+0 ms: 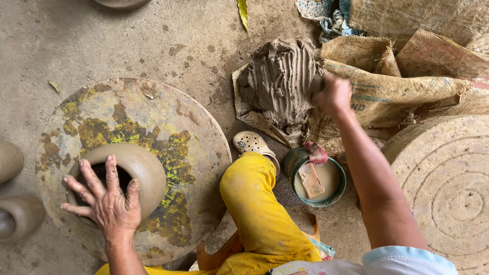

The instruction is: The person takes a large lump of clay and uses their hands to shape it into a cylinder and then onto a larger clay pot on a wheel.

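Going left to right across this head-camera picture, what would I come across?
Small pots at the edge → left hand on the clay pot → yellow trouser leg → bowl of slip → right hand → grooved disc.

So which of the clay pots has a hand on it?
The pot on the round, yellow-stained board: the left hand rests over its mouth. The two pots at the left edge stand on the ground, untouched.

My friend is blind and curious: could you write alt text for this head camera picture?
Seen from above, a person's left hand rests on the rim of a clay pot on a round, paint-stained wheel, while the right hand reaches into a grooved lump of clay on sacking. A bowl of muddy water sits between.
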